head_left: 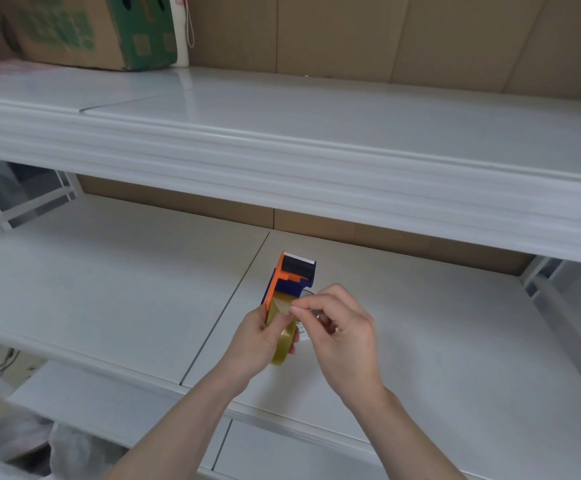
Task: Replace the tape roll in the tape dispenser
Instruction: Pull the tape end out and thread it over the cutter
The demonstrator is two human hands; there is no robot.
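Head view, orange-and-blue plastic tape dispenser (287, 282) with yellowish clear tape roll (284, 336) gripped by left hand (258, 336) at lower centre, tape end pinched by right hand (342, 332) fingertips (295, 309), above white shelf (455, 341).

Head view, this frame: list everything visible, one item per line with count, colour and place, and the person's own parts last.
Handheld plastic tape dispenser: one, orange and blue with a black toothed cutter end, held over the middle shelf.
Translucent tape roll: one, yellowish, mounted in the dispenser, its loose end pinched.
White metal shelves: several tiers, across the frame.
Printed cardboard box: one, brown and green, top shelf, upper left.
Brown cardboard backing panels: several, behind the shelves.
Left hand: one, grip closed around the dispenser and roll.
Right hand: one, fingertips pinching the tape end.
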